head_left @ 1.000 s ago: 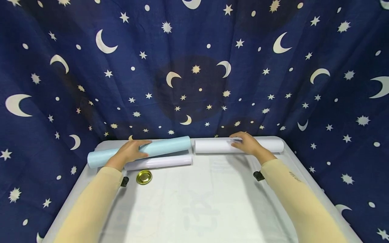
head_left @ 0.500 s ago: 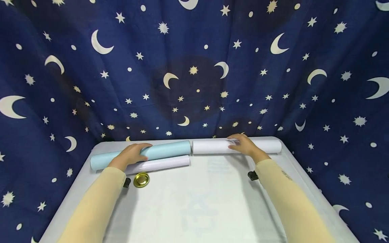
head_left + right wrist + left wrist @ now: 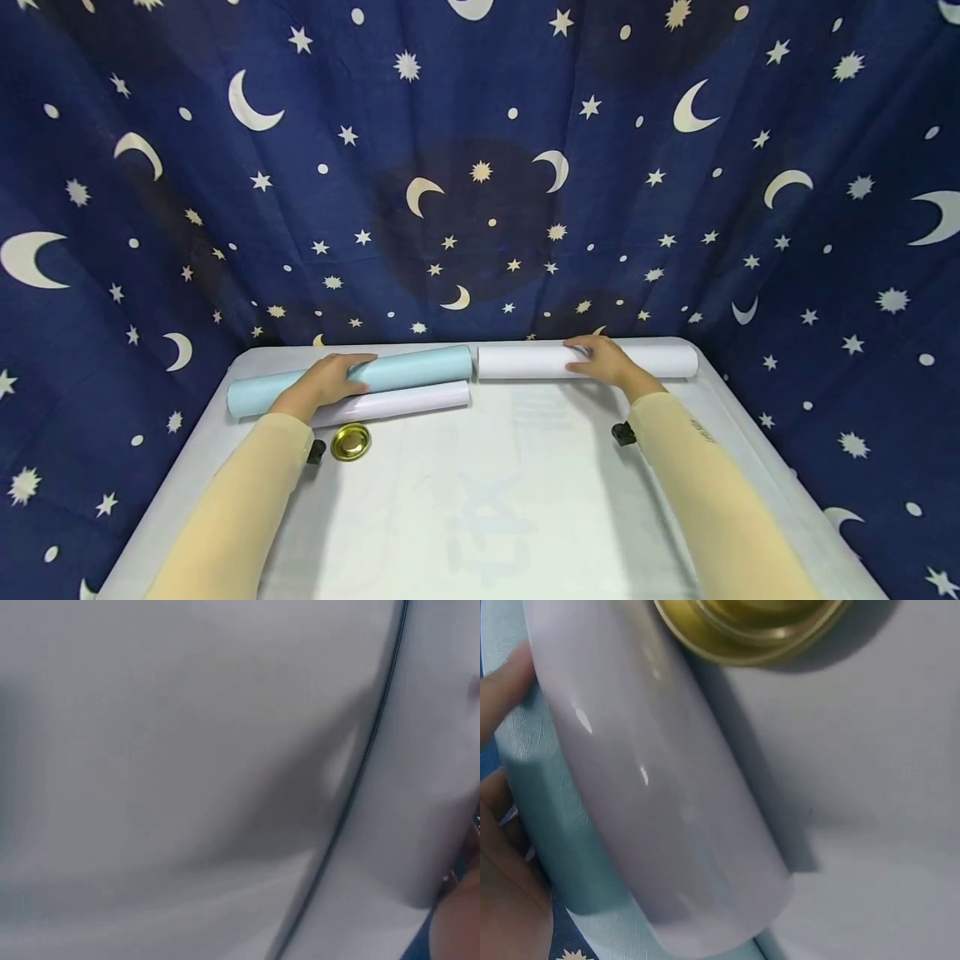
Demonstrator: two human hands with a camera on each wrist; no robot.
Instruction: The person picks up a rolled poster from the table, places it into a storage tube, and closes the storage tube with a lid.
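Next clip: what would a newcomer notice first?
The dark blue curtain, patterned with moons and stars, rises behind the white table. Along the table's far side, the left hand grips a pale blue roll, the right hand a white roll. A shiny gold dish sits left of centre, near the lilac roll.

The left sleeve is long, pale cream-yellow, and terminates at the wrist. The right sleeve matches in colour and bears a small dark marking (characters too small to read). A compact black unit shows beside each sleeve's inner edge: left unit, right unit. The left hand and right hand are bare.
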